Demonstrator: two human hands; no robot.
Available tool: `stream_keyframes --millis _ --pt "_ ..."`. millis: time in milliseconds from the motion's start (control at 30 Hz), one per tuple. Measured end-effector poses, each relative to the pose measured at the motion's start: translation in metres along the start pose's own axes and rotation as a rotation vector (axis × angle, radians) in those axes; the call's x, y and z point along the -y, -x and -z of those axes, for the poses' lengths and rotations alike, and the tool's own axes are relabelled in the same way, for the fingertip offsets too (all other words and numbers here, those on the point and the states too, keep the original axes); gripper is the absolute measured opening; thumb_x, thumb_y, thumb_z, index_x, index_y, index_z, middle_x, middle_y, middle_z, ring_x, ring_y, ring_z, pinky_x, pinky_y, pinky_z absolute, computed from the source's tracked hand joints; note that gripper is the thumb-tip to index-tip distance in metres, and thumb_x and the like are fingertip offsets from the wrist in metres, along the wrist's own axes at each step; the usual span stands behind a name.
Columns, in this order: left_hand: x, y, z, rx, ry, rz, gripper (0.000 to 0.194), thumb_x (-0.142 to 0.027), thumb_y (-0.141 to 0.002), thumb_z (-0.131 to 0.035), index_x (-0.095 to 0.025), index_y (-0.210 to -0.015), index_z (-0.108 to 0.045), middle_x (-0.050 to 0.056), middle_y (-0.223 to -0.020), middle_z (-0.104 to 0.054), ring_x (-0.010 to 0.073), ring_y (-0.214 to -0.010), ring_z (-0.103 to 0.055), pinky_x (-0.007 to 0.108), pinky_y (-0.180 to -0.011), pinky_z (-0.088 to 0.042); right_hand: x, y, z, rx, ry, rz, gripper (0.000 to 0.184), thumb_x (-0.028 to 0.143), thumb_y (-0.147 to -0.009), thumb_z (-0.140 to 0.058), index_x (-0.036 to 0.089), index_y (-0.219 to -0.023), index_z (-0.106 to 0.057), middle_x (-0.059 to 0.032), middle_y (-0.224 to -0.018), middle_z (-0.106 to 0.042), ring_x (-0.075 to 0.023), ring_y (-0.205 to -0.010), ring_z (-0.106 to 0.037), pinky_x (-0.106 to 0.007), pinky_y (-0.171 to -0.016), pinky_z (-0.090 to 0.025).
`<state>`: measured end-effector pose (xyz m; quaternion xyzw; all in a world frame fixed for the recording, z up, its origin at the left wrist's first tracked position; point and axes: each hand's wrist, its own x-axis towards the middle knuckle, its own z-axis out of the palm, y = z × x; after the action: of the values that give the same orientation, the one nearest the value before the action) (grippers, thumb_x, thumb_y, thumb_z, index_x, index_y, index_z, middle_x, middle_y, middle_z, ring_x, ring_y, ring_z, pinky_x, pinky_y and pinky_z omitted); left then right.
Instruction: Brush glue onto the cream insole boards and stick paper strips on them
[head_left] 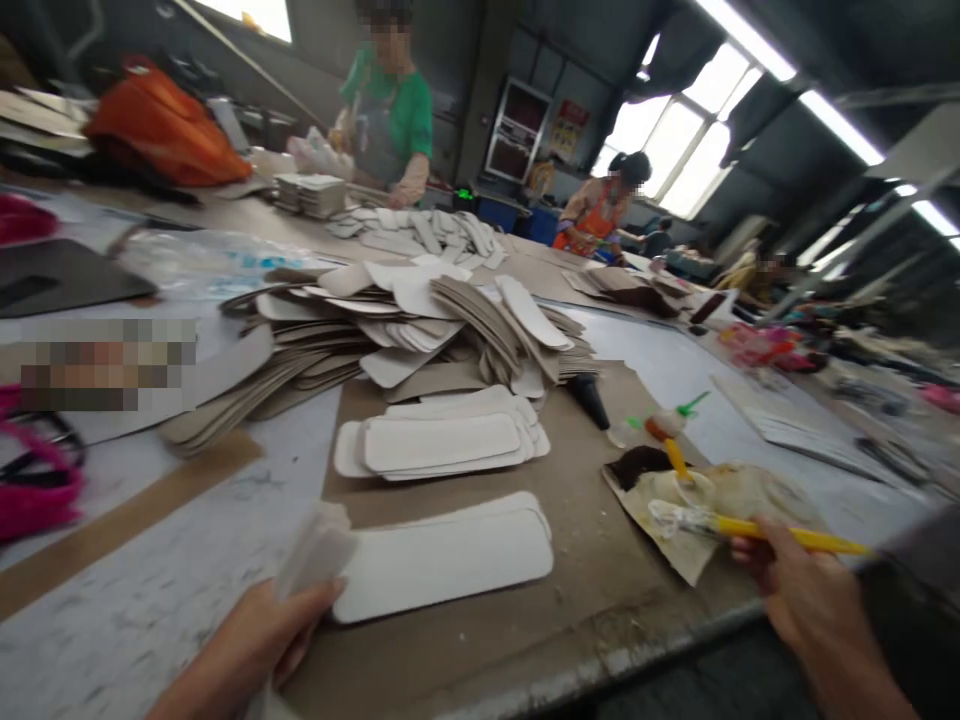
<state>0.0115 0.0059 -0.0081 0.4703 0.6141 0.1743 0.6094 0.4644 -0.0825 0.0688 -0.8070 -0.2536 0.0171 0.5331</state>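
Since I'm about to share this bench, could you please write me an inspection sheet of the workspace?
Surface: brown sheet over a pale tabletop; grime along the front edge.
Work pieces: two overlapping white strips nearest, a small stack behind, then a large untidy pile.
Clutter: black cone, small bottle, smeared pad; pink item and clear plastic to the left.
Hands: left grips a blurred pale piece; right holds a yellow brush, bristles over the pad.
Cables: nothing seen that is clearly one.
Surroundings: two people at work beyond; lit tubes overhead.
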Motion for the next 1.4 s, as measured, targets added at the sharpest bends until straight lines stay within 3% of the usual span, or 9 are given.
stream_keyframes --millis 133,267,400,600,1033,1167,1300,1400 --pt "-0.004 0.003 0.000 -0.025 0.117 0.011 0.039 -0.050 -0.065 -0.058 -0.019 -0.044 -0.045 -0.003 -0.035 -0.042 0.0101 -0.037 -0.035 0.024 -0.044 -0.024 0.038 0.088 -0.045 0.302 -0.335 -0.259 0.042 0.047 -0.048 -0.078 0.021 -0.075 -0.061 -0.0040 -0.070 -0.066 -0.0151 -0.048 -0.058 -0.026 -0.044 -0.052" --pt "-0.005 0.002 0.000 -0.004 0.206 0.006 0.034 -0.044 -0.063 -0.061 -0.018 -0.047 -0.047 -0.003 -0.036 -0.043 0.0084 -0.035 -0.034 0.022 -0.041 -0.023 0.067 0.168 -0.095 0.681 -0.446 -0.250 0.037 0.049 -0.064 -0.075 0.018 -0.081 -0.062 -0.0011 -0.066 -0.064 -0.0127 -0.055 -0.059 -0.021 -0.053 -0.052" --pt "-0.002 0.001 0.004 0.084 0.286 0.020 0.032 -0.043 -0.058 -0.067 -0.016 -0.051 -0.051 -0.003 -0.039 -0.046 0.0075 -0.034 -0.036 0.021 -0.038 -0.024 0.074 0.204 -0.132 0.847 -0.484 -0.186 0.033 0.049 -0.075 -0.067 0.017 -0.083 -0.060 -0.0005 -0.064 -0.063 -0.0122 -0.057 -0.058 -0.022 -0.057 -0.050" --pt "-0.004 -0.003 0.011 0.185 0.391 0.049 0.030 -0.039 -0.056 -0.072 -0.015 -0.056 -0.054 -0.003 -0.043 -0.049 0.0071 -0.035 -0.040 0.018 -0.035 -0.028 0.081 0.215 -0.141 0.798 -0.363 -0.118 0.036 0.052 -0.074 -0.065 0.017 -0.080 -0.058 0.0012 -0.057 -0.061 -0.0127 -0.052 -0.055 -0.023 -0.055 -0.047" --pt "-0.003 -0.005 0.013 0.226 0.430 0.092 0.031 -0.037 -0.051 -0.075 -0.013 -0.058 -0.056 -0.001 -0.046 -0.054 0.0073 -0.035 -0.043 0.017 -0.034 -0.033 0.097 0.227 -0.143 0.729 -0.362 -0.125 0.035 0.051 -0.075 -0.066 0.017 -0.078 -0.057 0.0021 -0.054 -0.057 -0.0114 -0.050 -0.053 -0.021 -0.050 -0.046" --pt "-0.003 -0.005 0.013 0.227 0.430 0.104 0.032 -0.038 -0.051 -0.075 -0.012 -0.058 -0.057 -0.001 -0.046 -0.054 0.0071 -0.035 -0.044 0.017 -0.034 -0.032 0.093 0.225 -0.140 0.717 -0.351 -0.102 0.034 0.051 -0.076 -0.064 0.017 -0.079 -0.057 0.0019 -0.054 -0.057 -0.0117 -0.050 -0.054 -0.021 -0.050 -0.048" --pt "-0.003 -0.005 0.013 0.235 0.417 0.097 0.031 -0.039 -0.053 -0.074 -0.013 -0.059 -0.057 -0.001 -0.046 -0.053 0.0073 -0.036 -0.044 0.017 -0.036 -0.032 0.085 0.226 -0.142 0.789 -0.350 -0.086 0.034 0.050 -0.077 -0.063 0.017 -0.082 -0.057 0.0008 -0.057 -0.059 -0.0129 -0.051 -0.056 -0.023 -0.052 -0.049" --pt "-0.001 -0.004 0.013 0.213 0.386 0.069 0.031 -0.039 -0.056 -0.072 -0.012 -0.056 -0.057 -0.001 -0.046 -0.053 0.0076 -0.038 -0.045 0.018 -0.038 -0.032 0.079 0.222 -0.140 0.743 -0.294 -0.049 0.034 0.051 -0.077 -0.062 0.017 -0.080 -0.057 0.0010 -0.057 -0.058 -0.0134 -0.050 -0.056 -0.023 -0.050 -0.049"
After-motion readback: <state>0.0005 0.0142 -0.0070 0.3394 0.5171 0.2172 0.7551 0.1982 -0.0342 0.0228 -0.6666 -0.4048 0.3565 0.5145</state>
